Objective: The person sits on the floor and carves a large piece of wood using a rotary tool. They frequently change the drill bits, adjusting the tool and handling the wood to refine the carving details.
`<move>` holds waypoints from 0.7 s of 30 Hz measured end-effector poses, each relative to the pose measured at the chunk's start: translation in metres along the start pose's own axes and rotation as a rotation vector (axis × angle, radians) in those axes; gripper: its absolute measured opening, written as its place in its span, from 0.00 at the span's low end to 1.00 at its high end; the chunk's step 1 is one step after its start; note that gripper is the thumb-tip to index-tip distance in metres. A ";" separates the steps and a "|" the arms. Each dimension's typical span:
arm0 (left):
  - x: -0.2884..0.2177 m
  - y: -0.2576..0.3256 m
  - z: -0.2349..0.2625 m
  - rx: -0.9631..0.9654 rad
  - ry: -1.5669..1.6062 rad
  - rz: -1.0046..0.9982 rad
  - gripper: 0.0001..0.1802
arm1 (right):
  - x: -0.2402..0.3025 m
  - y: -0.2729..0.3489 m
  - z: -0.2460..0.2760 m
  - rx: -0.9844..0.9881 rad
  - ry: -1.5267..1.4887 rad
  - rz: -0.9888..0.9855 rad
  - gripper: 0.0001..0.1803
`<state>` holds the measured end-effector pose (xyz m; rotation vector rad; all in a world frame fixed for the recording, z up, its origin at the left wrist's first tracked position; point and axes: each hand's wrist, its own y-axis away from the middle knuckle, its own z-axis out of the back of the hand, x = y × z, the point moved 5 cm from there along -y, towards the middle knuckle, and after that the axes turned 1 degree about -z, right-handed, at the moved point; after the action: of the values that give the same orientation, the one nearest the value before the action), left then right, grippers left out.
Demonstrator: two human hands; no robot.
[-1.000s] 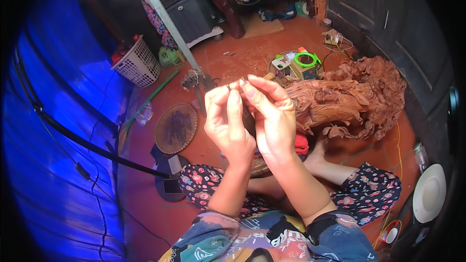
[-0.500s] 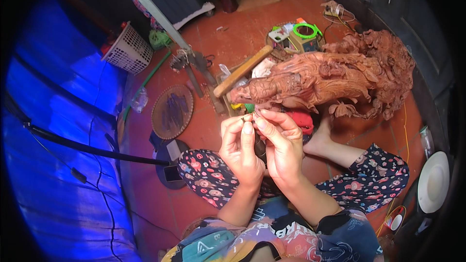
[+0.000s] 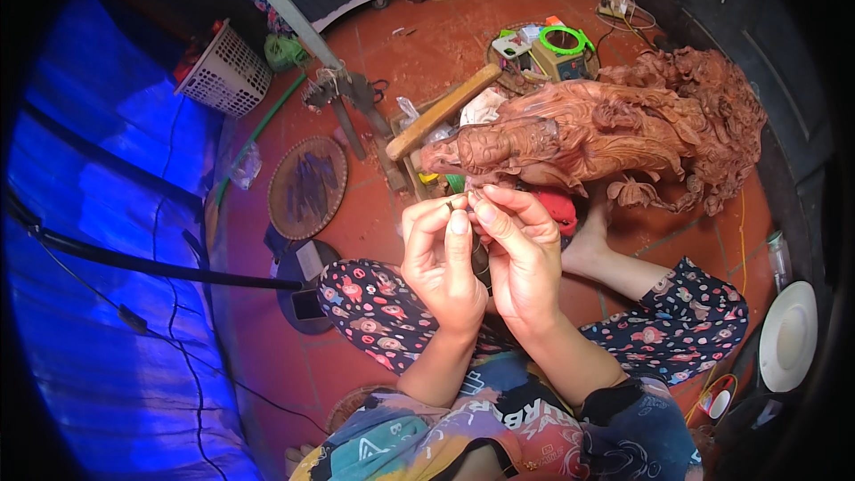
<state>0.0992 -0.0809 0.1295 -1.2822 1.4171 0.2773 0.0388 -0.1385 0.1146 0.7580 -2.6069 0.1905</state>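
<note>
My left hand (image 3: 443, 267) and my right hand (image 3: 521, 258) are raised close together over my lap, fingertips almost meeting. Each pinches thumb against forefinger. Something small and dark sits between the fingertips, too small to name. Just beyond my fingers lies a carved reddish wooden statue (image 3: 579, 138) on its back, its head end toward the left. Its crown end lies near a pale wooden bar (image 3: 445, 111). A red cloth (image 3: 557, 207) shows under the statue, beside my bare foot (image 3: 588, 245).
A round woven tray (image 3: 283, 200) with several dark slender tools lies at left. Beyond stand a white basket (image 3: 227, 71) and a metal post (image 3: 285, 9). A box with a green ring (image 3: 563, 53) sits behind the statue. A black pole (image 3: 178, 267) crosses from a blue tarp (image 3: 98, 330). A white dish-shaped object (image 3: 788, 336) stands right.
My hands keep the same pinching pose at nearly the same place. The view has shifted slightly, so the tray and basket appear a little farther left.
</note>
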 end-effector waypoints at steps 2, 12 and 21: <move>0.001 0.000 0.000 0.003 -0.006 0.001 0.04 | 0.000 0.000 0.001 -0.008 -0.001 -0.006 0.10; 0.002 0.001 0.002 0.008 -0.011 -0.009 0.05 | -0.003 0.000 0.005 -0.037 0.026 -0.006 0.10; 0.009 0.001 0.002 0.014 0.017 0.037 0.06 | -0.006 0.000 0.007 -0.066 0.019 0.068 0.10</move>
<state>0.1023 -0.0837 0.1212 -1.2509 1.4559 0.2810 0.0406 -0.1374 0.1058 0.6422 -2.6096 0.1303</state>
